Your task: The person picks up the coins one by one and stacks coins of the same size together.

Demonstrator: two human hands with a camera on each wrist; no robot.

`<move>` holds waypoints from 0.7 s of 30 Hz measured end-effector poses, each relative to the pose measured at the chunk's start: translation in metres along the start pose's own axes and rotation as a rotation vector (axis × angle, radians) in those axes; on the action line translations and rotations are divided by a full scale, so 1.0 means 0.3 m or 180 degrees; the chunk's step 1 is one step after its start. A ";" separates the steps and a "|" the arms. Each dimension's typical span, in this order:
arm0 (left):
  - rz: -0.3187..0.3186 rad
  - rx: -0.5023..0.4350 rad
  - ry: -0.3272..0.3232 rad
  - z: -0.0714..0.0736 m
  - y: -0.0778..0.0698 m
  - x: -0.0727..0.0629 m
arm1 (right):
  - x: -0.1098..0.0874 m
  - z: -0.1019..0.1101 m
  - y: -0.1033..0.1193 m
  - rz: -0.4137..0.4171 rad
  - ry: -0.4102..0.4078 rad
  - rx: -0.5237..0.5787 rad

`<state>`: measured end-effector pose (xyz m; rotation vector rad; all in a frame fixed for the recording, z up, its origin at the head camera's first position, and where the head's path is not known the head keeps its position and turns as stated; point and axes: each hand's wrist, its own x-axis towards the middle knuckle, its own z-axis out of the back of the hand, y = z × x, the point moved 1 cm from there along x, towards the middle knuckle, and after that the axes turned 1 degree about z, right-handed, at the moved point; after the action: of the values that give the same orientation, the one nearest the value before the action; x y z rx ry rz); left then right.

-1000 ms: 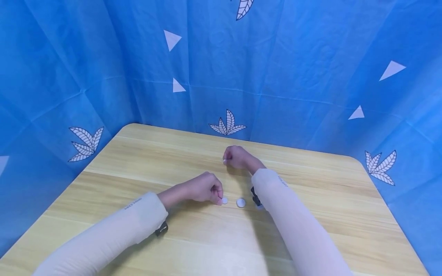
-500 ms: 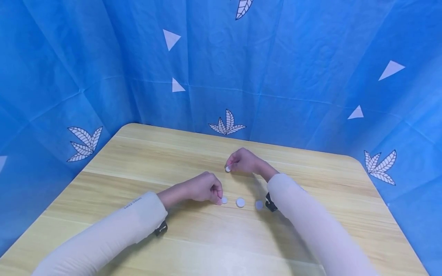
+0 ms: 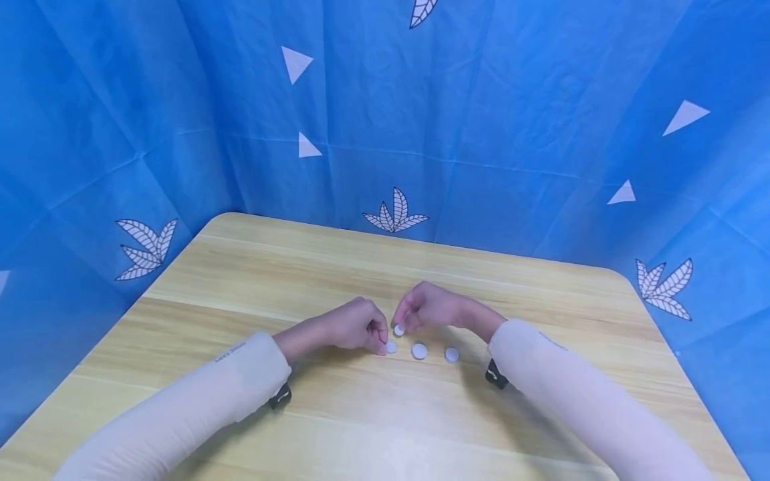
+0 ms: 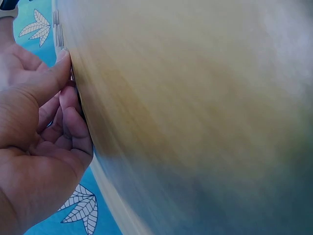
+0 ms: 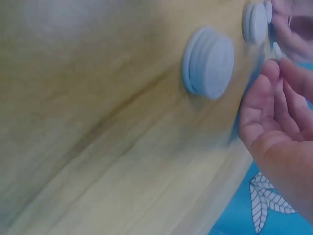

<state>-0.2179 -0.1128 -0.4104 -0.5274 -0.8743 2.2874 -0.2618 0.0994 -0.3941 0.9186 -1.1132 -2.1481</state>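
Observation:
My right hand [image 3: 430, 306] pinches a small white disc [image 3: 400, 330] between thumb and fingertips, seen edge-on as a thin white disc [image 5: 277, 50] in the right wrist view. Close on its left, my left hand [image 3: 359, 325] has curled fingers, with thumb and fingertip pinching the edge of another small white disc [image 3: 391, 347] low at the tabletop. Its thumb [image 4: 61, 68] and fingers meet at the wood in the left wrist view. Just right of that disc stands a short white stack of round discs [image 3: 419, 351]. A second such stack [image 5: 208, 63] stands farther right, layered in the right wrist view.
A pale wooden table [image 3: 252, 267] with rounded far corners lies under both arms. Behind it and at both sides hangs a blue curtain [image 3: 373, 87] with white leaves and triangles. Black wrist cameras sit below the pale sleeves [image 3: 198, 401].
My right hand has come nearer with its disc, from the far part of the table down beside the left hand. Its sleeve has swung right, uncovering the right-hand stack. The left hand stays put.

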 end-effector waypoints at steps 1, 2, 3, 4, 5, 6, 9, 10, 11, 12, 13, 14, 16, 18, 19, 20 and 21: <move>-0.0006 -0.0003 -0.0006 0.001 0.000 0.000 | -0.004 -0.006 0.005 0.0030 0.0042 -0.0023; -0.0004 -0.0003 -0.0013 0.001 0.000 0.000 | -0.007 -0.010 0.008 0.0059 0.0081 -0.0047; 0.0009 -0.0002 -0.0017 0.001 0.001 0.000 | -0.009 -0.015 0.010 0.0089 0.0110 -0.0060; 0.0012 -0.0011 -0.0015 0.001 0.000 0.000 | -0.011 -0.019 0.012 0.0128 0.0134 -0.0062; -0.0010 -0.0017 -0.0022 0.001 -0.001 0.000 | -0.012 -0.023 0.013 0.0147 0.0154 -0.0064; -0.0016 -0.0016 -0.0023 0.001 -0.001 0.000 | -0.013 -0.027 0.015 0.0161 0.0162 -0.0083; -0.0001 -0.0012 -0.0028 0.001 -0.003 0.001 | -0.014 -0.037 0.013 0.0195 0.0171 -0.0168; 0.0006 -0.0011 -0.0028 0.001 -0.004 0.001 | -0.014 -0.041 0.012 0.0208 0.0171 -0.0202; 0.0011 -0.0011 -0.0033 0.001 -0.004 0.001 | -0.014 -0.045 0.011 0.0207 0.0170 -0.0244; 0.0030 -0.0010 -0.0030 0.000 -0.004 0.002 | -0.015 -0.048 0.010 0.0219 0.0173 -0.0275; 0.0029 -0.0012 -0.0033 -0.001 -0.003 0.002 | -0.016 -0.051 0.008 0.0227 0.0177 -0.0288; 0.0024 -0.0012 -0.0034 -0.001 -0.003 0.002 | -0.016 -0.053 0.006 0.0233 0.0178 -0.0287; 0.0013 -0.0010 -0.0039 -0.002 -0.002 0.002 | -0.016 -0.056 0.000 0.0241 0.0176 -0.0275; 0.0010 -0.0005 -0.0039 -0.003 -0.001 0.002 | -0.017 -0.057 -0.004 0.0235 0.0172 -0.0236; 0.0012 0.0002 -0.0038 -0.004 -0.001 0.002 | -0.017 -0.057 -0.006 0.0231 0.0169 -0.0221; 0.0014 0.0007 -0.0037 -0.004 -0.001 0.002 | -0.017 -0.057 -0.009 0.0221 0.0168 -0.0193; 0.0017 0.0015 -0.0036 -0.004 -0.001 0.002 | -0.017 -0.058 -0.011 0.0211 0.0167 -0.0165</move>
<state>-0.2176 -0.1116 -0.4113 -0.5160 -0.8736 2.2989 -0.2458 0.0964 -0.4025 0.8969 -1.0433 -2.0778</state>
